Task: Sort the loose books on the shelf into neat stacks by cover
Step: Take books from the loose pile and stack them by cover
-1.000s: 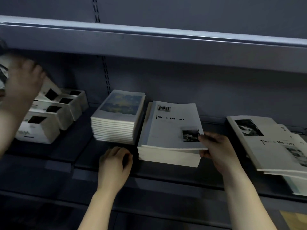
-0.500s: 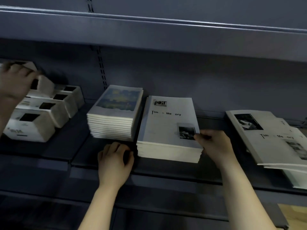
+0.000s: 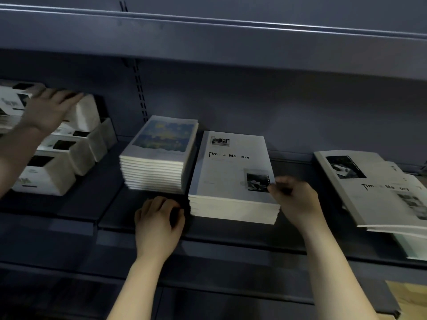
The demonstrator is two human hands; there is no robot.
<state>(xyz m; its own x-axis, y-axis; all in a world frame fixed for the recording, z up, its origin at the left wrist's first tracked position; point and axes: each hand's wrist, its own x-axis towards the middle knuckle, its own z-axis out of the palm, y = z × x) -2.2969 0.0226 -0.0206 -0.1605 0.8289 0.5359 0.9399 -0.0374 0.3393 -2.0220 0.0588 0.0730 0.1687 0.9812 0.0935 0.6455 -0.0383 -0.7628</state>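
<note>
A stack of white "Time & Memory" books (image 3: 228,181) lies in the middle of the dark shelf (image 3: 231,236). My right hand (image 3: 295,199) pinches the top book's near right corner. My left hand (image 3: 159,222) rests on the shelf by the stack's near left corner, fingers curled, holding nothing. To the left is a neat stack of books with a blue-and-yellow picture cover (image 3: 159,155). On the right, more "Time & Memory" books (image 3: 379,195) lie fanned and askew.
Another person's hand (image 3: 48,109) at the far left lies on a white box (image 3: 83,114) atop a row of white boxes (image 3: 57,162). The shelf above (image 3: 208,42) overhangs low. The shelf's front lip runs just below my wrists.
The top "Time & Memory" book came down flat onto its stack under my right hand. My left hand stayed put. The other person's hand moved right onto a white box.
</note>
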